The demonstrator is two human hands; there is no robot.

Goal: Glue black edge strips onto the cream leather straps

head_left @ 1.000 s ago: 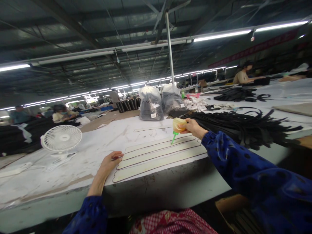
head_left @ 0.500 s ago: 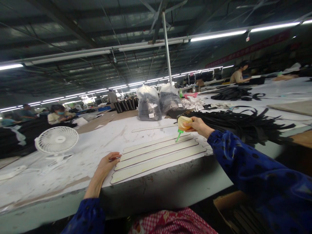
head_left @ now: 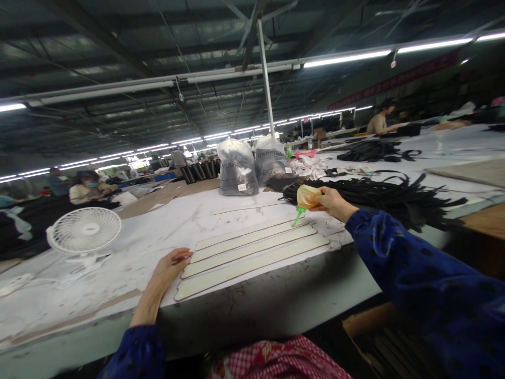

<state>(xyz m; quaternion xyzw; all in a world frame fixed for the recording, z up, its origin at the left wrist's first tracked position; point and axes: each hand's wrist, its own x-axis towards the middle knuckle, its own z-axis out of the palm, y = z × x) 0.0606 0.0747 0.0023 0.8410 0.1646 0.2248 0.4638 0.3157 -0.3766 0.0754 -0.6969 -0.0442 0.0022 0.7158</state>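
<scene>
1. Yellow glue bottle (head_left: pixel 306 197), green nozzle tilted down-left, gripped in the right hand (head_left: pixel 333 202) at the far right end of the pale strips (head_left: pixel 252 247).
2. The strips run long, left to right.
3. The left hand (head_left: pixel 168 269), loosely open, presses their near left ends.

bag (head_left: pixel 238 167) labels too blurry to read | cardboard box (head_left: pixel 379 337) lower right mostly hidden by sleeve (head_left: pixel 426 284) | far-left worker (head_left: pixel 4 201) cut off

Bare table (head_left: pixel 165 226) left of strips (head_left: pixel 252 250); fan (head_left: pixel 84 231) far left; black straps (head_left: pixel 379 195) crowd right.
</scene>
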